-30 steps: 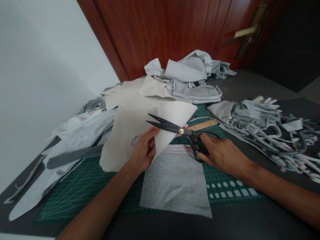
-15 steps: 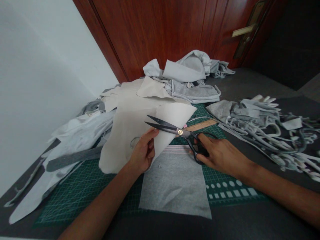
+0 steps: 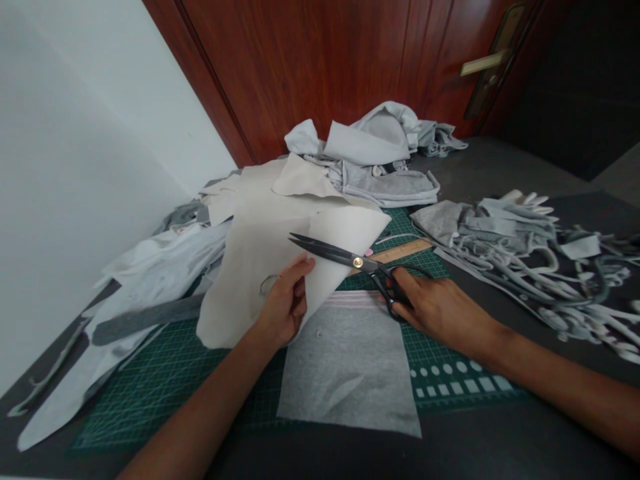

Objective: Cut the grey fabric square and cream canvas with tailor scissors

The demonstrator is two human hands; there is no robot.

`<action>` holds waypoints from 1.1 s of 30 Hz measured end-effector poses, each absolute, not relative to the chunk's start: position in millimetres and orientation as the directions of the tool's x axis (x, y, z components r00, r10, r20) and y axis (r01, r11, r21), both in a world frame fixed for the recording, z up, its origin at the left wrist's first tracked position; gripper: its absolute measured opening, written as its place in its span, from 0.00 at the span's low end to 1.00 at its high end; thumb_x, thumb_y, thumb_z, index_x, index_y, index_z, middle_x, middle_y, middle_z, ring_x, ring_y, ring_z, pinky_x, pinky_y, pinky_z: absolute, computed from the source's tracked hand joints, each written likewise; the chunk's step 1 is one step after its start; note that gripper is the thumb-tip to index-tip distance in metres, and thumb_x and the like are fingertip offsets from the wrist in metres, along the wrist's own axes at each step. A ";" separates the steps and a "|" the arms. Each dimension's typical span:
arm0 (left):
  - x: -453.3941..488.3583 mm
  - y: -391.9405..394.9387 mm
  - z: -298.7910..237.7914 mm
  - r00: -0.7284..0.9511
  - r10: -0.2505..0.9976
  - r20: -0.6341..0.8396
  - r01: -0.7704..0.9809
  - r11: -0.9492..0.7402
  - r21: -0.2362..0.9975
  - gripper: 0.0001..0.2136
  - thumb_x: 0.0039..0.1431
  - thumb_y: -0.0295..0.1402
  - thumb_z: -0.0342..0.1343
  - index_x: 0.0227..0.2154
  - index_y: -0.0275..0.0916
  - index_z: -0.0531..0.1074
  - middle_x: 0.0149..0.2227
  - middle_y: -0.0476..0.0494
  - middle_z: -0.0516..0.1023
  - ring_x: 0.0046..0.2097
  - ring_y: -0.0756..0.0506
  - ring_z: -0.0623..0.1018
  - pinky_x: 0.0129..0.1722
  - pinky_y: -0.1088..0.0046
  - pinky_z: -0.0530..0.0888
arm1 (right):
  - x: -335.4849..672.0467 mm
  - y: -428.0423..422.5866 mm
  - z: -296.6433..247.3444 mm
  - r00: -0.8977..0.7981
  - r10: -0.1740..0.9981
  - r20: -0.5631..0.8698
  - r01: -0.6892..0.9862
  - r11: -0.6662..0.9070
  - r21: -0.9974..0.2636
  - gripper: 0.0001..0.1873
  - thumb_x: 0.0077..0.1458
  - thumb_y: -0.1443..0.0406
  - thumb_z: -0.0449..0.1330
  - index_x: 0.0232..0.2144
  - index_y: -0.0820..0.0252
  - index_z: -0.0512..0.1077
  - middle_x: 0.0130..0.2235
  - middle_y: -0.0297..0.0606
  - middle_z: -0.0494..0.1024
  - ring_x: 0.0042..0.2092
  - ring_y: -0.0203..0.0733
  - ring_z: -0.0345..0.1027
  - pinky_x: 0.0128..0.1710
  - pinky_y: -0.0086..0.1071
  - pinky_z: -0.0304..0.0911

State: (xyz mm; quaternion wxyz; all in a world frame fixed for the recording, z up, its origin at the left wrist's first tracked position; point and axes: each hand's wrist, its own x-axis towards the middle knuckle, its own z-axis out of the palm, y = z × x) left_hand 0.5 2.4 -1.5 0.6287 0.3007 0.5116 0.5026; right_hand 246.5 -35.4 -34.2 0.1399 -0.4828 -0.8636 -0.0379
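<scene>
Textile workspace: cutting mat (image 3: 150, 373), scissors (image 3: 358, 263)

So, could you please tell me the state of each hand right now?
Left hand: closed, holding the large cream fabric sheet.
Right hand: closed on the handles of the black metal scissors.

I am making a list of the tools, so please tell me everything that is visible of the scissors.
The scissors have long, dark, pointed blades, a round gold-coloured pivot and black looped handles; the blades look like metal. The right hand grips the handles. The blades are nearly closed, with a narrow gap towards the tips, and point left over the cream sheet, close to the left hand. Whether they touch the sheet, I cannot tell.
</scene>
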 end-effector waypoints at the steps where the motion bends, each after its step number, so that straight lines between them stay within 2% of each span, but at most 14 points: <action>1: 0.0 3.3 -2.6 -0.033 0.939 -0.342 -0.321 0.314 0.894 0.15 0.41 0.36 0.71 0.28 0.40 0.70 0.14 0.63 0.57 0.13 0.58 0.51 0.08 0.85 0.46 | 246.1 -35.1 -35.3 -0.488 0.831 0.268 0.847 0.525 -0.084 0.09 0.60 0.70 0.57 0.42 0.59 0.62 0.28 0.36 0.80 0.27 0.46 0.76 0.23 0.31 0.53; 4: -1.2 6.6 -8.1 -0.004 0.941 -0.338 -0.305 0.321 0.897 0.16 0.40 0.38 0.72 0.29 0.40 0.72 0.15 0.62 0.58 0.15 0.57 0.54 0.11 0.84 0.48 | 245.5 -33.7 -39.5 -0.475 0.843 0.254 0.849 0.514 -0.121 0.08 0.60 0.70 0.56 0.42 0.59 0.62 0.29 0.37 0.80 0.27 0.45 0.75 0.23 0.30 0.53; 8: -2.3 11.5 -19.0 0.065 0.974 -0.218 -0.198 0.226 0.954 0.15 0.42 0.40 0.72 0.29 0.37 0.77 0.24 0.54 0.73 0.25 0.52 0.70 0.23 0.79 0.66 | 247.3 -30.4 -45.2 -0.410 0.870 0.273 0.859 0.469 -0.206 0.07 0.60 0.70 0.54 0.42 0.59 0.63 0.31 0.39 0.80 0.28 0.46 0.76 0.24 0.31 0.57; 11: -3.9 13.8 -25.4 0.047 0.997 -0.064 0.008 0.063 0.998 0.12 0.50 0.41 0.67 0.28 0.37 0.78 0.29 0.51 0.76 0.31 0.51 0.71 0.29 0.77 0.66 | 250.1 -27.9 -47.3 -0.345 0.889 0.302 0.834 0.438 -0.336 0.06 0.61 0.68 0.53 0.42 0.59 0.64 0.34 0.41 0.80 0.30 0.46 0.77 0.27 0.32 0.62; 15: -5.9 14.2 -27.3 0.065 0.997 0.040 0.193 -0.052 0.980 0.11 0.58 0.41 0.60 0.29 0.38 0.77 0.28 0.52 0.74 0.32 0.49 0.69 0.31 0.74 0.64 | 252.4 -26.7 -47.1 -0.343 0.885 0.314 0.770 0.457 -0.446 0.05 0.61 0.66 0.53 0.41 0.57 0.65 0.34 0.38 0.79 0.30 0.43 0.77 0.29 0.31 0.65; 19: -5.9 12.9 -26.5 0.145 0.987 0.066 0.233 -0.099 0.968 0.11 0.60 0.41 0.58 0.30 0.38 0.77 0.29 0.51 0.73 0.34 0.48 0.70 0.34 0.73 0.65 | 251.3 -27.4 -48.9 -0.374 0.867 0.328 0.782 0.485 -0.391 0.04 0.63 0.65 0.53 0.40 0.57 0.65 0.33 0.38 0.78 0.27 0.43 0.75 0.26 0.31 0.63; 24: -6.8 8.0 -28.0 0.424 0.905 -0.003 0.171 -0.077 0.982 0.13 0.56 0.39 0.62 0.41 0.37 0.78 0.37 0.46 0.79 0.36 0.48 0.75 0.36 0.73 0.69 | 248.5 -26.5 -53.7 -0.396 0.861 0.320 0.833 0.483 -0.270 0.04 0.64 0.65 0.52 0.40 0.58 0.65 0.32 0.41 0.80 0.29 0.47 0.78 0.26 0.32 0.63; 26: -7.4 4.6 -28.8 0.510 0.859 -0.046 0.165 -0.046 0.985 0.16 0.55 0.38 0.63 0.45 0.38 0.77 0.36 0.46 0.79 0.34 0.49 0.74 0.33 0.73 0.68 | 247.0 -26.3 -53.8 -0.398 0.864 0.308 0.845 0.476 -0.243 0.05 0.64 0.66 0.52 0.41 0.59 0.65 0.34 0.42 0.81 0.30 0.49 0.79 0.26 0.33 0.63; 28: -7.1 1.6 -29.4 0.541 0.838 -0.072 0.188 -0.037 0.982 0.14 0.55 0.38 0.63 0.42 0.37 0.77 0.30 0.50 0.76 0.29 0.50 0.71 0.28 0.75 0.64 | 245.3 -26.7 -52.5 -0.402 0.865 0.298 0.849 0.475 -0.231 0.06 0.63 0.67 0.52 0.42 0.60 0.66 0.35 0.44 0.82 0.31 0.50 0.80 0.27 0.34 0.64; 30: -5.9 -0.1 -29.9 0.527 0.848 -0.051 0.219 -0.077 0.973 0.11 0.57 0.40 0.61 0.35 0.37 0.77 0.25 0.53 0.69 0.25 0.52 0.65 0.24 0.75 0.60 | 243.7 -27.2 -50.5 -0.399 0.871 0.288 0.850 0.469 -0.241 0.06 0.62 0.67 0.52 0.42 0.61 0.66 0.35 0.45 0.82 0.32 0.51 0.80 0.27 0.34 0.64; 33: -3.2 0.1 -31.1 0.474 0.880 0.015 0.245 -0.149 0.958 0.14 0.61 0.43 0.57 0.28 0.37 0.75 0.23 0.54 0.64 0.26 0.52 0.61 0.23 0.76 0.56 | 243.1 -27.6 -48.5 -0.374 0.883 0.282 0.846 0.450 -0.286 0.06 0.62 0.66 0.51 0.41 0.60 0.66 0.34 0.44 0.81 0.31 0.50 0.79 0.28 0.34 0.64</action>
